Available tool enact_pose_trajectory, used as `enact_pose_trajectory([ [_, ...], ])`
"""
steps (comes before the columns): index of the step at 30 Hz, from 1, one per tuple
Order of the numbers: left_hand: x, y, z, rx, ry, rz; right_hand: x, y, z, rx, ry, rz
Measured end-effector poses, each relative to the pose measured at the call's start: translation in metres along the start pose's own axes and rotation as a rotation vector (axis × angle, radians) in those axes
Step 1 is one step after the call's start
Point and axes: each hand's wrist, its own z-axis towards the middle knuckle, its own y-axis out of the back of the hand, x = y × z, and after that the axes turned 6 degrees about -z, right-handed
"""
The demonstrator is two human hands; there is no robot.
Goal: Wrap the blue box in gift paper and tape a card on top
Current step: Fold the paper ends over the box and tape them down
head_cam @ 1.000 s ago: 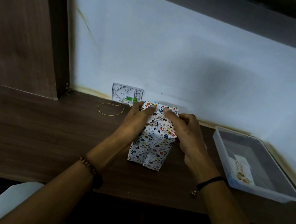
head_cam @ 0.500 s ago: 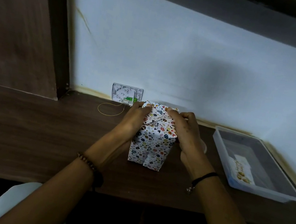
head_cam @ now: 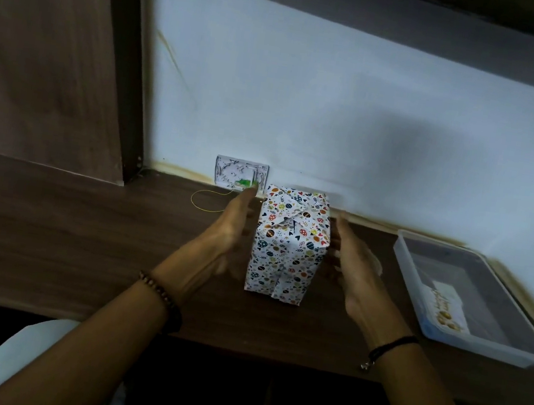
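Dark brown wood makes the bench (head_cam: 79, 243), and a white wall (head_cam: 342, 109) stands behind it. The box (head_cam: 288, 245), wrapped in gift paper, stands upright on the bench near the middle, close to the wall. Its paper is white with lots of little coloured dots and hearts, and the folds on top are closed. The left hand (head_cam: 232, 228) is at the left side of the box and the right hand (head_cam: 353, 264) is at the right side. Each grip is wide open, with fingers straight, and holds nothing. Both hands look blurry, so I cannot tell if they touch the paper; they are just beside it. Half a second ago the fingers of both hands were pressing down on the top folds. Now they have come off the top and spread out to the sides. The box has not moved. A clear plastic tray (head_cam: 411, 283) sits at the right, well apart from the box, and the card (head_cam: 447, 305) lies inside it.
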Motion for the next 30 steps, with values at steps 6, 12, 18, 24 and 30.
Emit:
enact_pose_trajectory([
  [6, -0.001, 0.002, -0.008, 0.176, 0.093, -0.127, -0.008, -0.010, -0.003, 0.078, 0.051, -0.044],
  [12, -0.007, 0.011, -0.010, 0.146, 0.032, -0.267, -0.002, -0.004, -0.002, 0.079, 0.276, -0.058],
  [18, 0.003, 0.018, -0.006, 0.019, -0.008, -0.280, -0.002, 0.006, -0.005, -0.019, 0.457, -0.325],
  [24, 0.011, 0.020, -0.001, 0.000, 0.010, -0.304, -0.008, 0.003, -0.004, 0.054, 0.072, -0.084],
  [30, 0.018, 0.017, 0.004, -0.043, -0.023, -0.273, -0.010, 0.004, 0.000, 0.101, 0.087, 0.061],
])
